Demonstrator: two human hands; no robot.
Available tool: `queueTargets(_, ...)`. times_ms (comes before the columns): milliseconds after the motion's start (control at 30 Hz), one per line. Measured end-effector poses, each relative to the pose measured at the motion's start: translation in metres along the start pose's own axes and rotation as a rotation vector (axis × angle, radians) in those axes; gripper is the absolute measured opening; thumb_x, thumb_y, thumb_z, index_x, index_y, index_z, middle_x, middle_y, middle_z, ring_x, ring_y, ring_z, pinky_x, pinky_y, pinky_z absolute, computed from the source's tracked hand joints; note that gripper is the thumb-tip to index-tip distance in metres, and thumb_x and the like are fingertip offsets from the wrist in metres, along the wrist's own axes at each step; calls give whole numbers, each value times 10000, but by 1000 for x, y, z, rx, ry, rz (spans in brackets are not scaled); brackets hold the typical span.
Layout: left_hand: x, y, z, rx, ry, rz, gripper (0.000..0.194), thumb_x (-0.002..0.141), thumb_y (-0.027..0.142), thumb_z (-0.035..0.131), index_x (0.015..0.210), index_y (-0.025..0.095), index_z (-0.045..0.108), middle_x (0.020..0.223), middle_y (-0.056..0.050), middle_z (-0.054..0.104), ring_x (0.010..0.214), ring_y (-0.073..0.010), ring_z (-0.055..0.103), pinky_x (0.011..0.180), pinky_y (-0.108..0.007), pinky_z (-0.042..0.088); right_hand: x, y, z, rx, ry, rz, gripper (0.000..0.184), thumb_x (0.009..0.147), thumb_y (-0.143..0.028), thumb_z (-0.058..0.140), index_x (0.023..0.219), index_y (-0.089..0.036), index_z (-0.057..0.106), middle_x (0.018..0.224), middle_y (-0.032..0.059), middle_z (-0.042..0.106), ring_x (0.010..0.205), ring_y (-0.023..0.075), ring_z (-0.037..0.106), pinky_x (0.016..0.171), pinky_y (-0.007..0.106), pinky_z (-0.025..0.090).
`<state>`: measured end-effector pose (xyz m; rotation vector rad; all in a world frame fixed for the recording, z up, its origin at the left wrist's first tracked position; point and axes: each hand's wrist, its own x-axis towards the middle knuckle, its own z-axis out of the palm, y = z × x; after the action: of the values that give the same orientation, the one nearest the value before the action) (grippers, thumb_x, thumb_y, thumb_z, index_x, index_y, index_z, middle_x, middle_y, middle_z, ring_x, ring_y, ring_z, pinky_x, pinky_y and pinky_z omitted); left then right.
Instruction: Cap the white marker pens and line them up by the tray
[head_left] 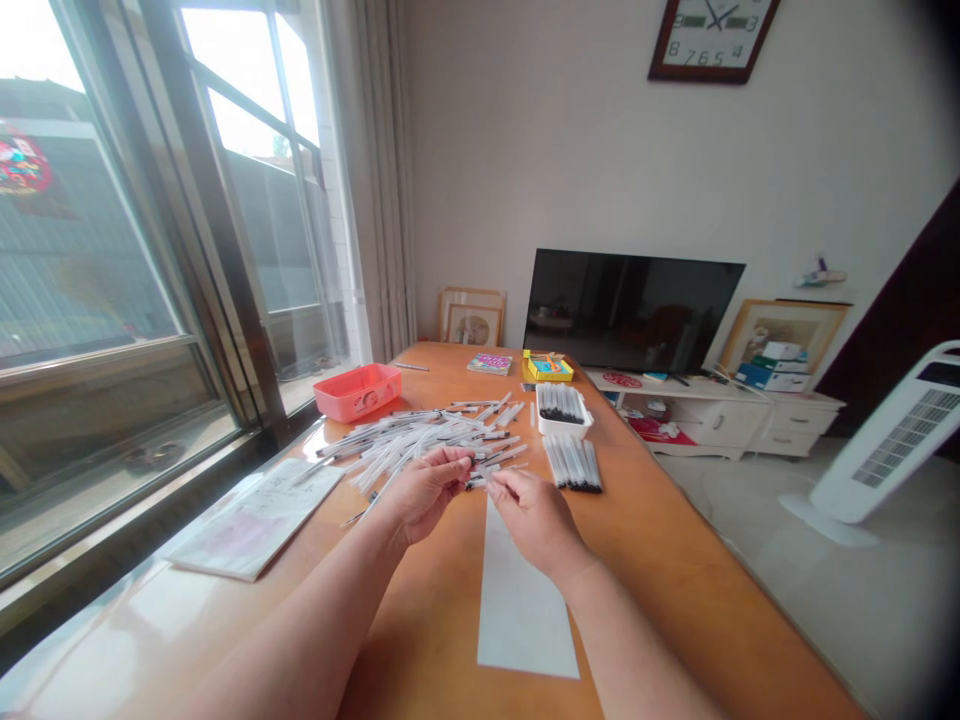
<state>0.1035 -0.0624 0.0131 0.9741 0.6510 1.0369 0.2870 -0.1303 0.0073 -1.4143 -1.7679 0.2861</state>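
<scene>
My left hand (439, 490) is closed in a pinch, with a small dark bit of a pen at its fingertips. Close beside it, my right hand (532, 515) pinches a clear part that looks like the same pen; most of it is hidden by the fingers. Just beyond both hands spreads a loose pile of clear-barrelled pens (420, 435), some with black ends. A long white paper strip (521, 610) lies under my right hand. To the right, a neat row of pens (574, 462) sits in front of a white box (564, 430) holding more pens.
A red plastic box (360, 393) stands behind the pile on the left. A thin booklet (247, 520) lies by the window side. Farther back on the wooden table (420, 620) are a colourful book (490, 364) and a yellow box (549, 370).
</scene>
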Motion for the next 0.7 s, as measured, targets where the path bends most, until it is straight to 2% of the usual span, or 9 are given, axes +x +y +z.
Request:
queueTargets(367, -2, -2, 3, 57, -2, 4, 243, 691, 251, 888, 864, 161, 743, 778, -20, 654, 698, -111, 525, 729, -259, 406, 0, 1, 3, -29, -6, 13, 246, 991, -353, 528, 1012, -268, 758, 855, 28, 712, 798, 189, 615, 678, 257, 392)
queueTargets(700, 0, -8, 4, 99, -21, 48, 234, 735, 297, 865, 870, 165, 727, 823, -35, 668, 764, -135, 560, 756, -268, 408, 0, -2, 4, -31, 8, 32, 241, 986, -356, 535, 988, -248, 751, 875, 33, 724, 773, 178, 614, 664, 253, 370)
